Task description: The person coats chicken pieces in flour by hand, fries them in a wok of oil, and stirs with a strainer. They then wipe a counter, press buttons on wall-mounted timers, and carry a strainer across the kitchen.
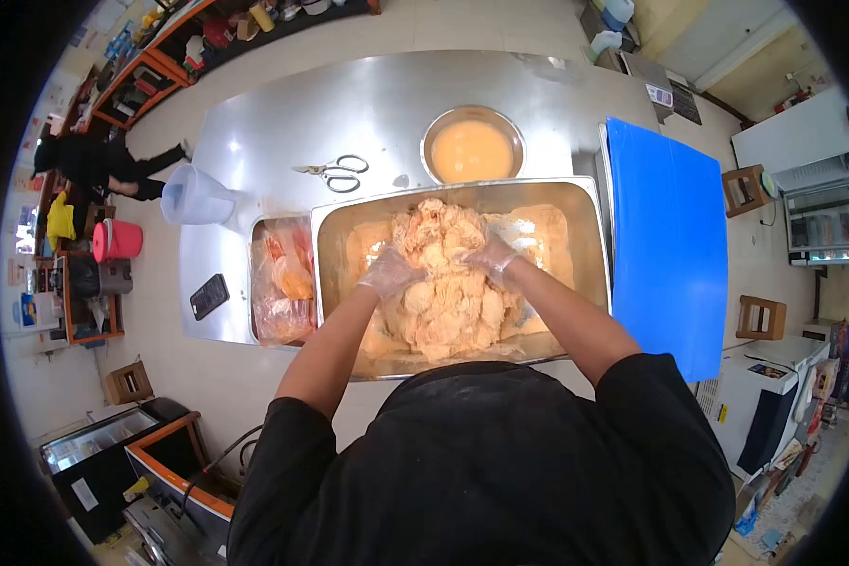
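A large metal tray (585, 196) in front of me holds a heap of flour-coated pieces (448, 307), with loose flour on both sides. My left hand (390, 272), in a clear plastic glove, presses against the heap's left side. On the other side my right hand (492, 258), gloved too, touches the pieces. The fingers of both hands are partly buried or hidden by the coated pieces, so their closure is unclear. Behind the tray stands a metal bowl (472, 144) of orange liquid. Bagged raw pieces (286, 274) lie in a smaller tray at the left.
Scissors (335, 174), a phone (209, 296) and a translucent pitcher (196, 195) are on the metal table (283, 113). A blue board (668, 250) borders the tray's right side. Farther left, a person in black (94, 165) is near the shelves.
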